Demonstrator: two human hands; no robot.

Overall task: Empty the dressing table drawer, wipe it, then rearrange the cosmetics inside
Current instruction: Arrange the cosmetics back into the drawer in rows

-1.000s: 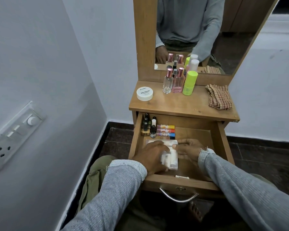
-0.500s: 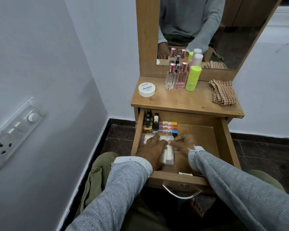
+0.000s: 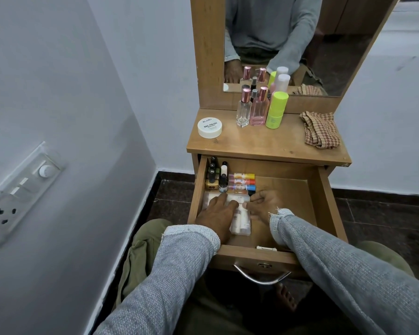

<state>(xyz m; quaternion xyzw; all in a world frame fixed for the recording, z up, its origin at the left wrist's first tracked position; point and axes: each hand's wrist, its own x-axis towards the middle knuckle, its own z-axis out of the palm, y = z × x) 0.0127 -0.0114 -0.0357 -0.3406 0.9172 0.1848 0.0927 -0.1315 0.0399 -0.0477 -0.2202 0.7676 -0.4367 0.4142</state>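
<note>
A: Drawer (image 3: 322,201), pulled open below the tabletop. Where are the hands?

B: Both are inside it, near the front left. The left hand (image 3: 218,211) lies flat, fingers straight, pressing on a clear packet (image 3: 240,221). The right hand (image 3: 264,204) touches the packet's right edge with loosely curled fingers; whether it pinches is not clear.

A: How does the packet lie?

B: Its long axis runs front to back, directly under the left hand and just left of the right. The left hand is nearer.

A: What lies beyond?

B: Just behind the fingertips, three tubes (image 3: 242,182) lie crosswise; left of them stand small bottles (image 3: 213,175). Further back, on top, perfume bottles (image 3: 252,110), a white jar (image 3: 209,127) and a cloth (image 3: 321,132).
</note>
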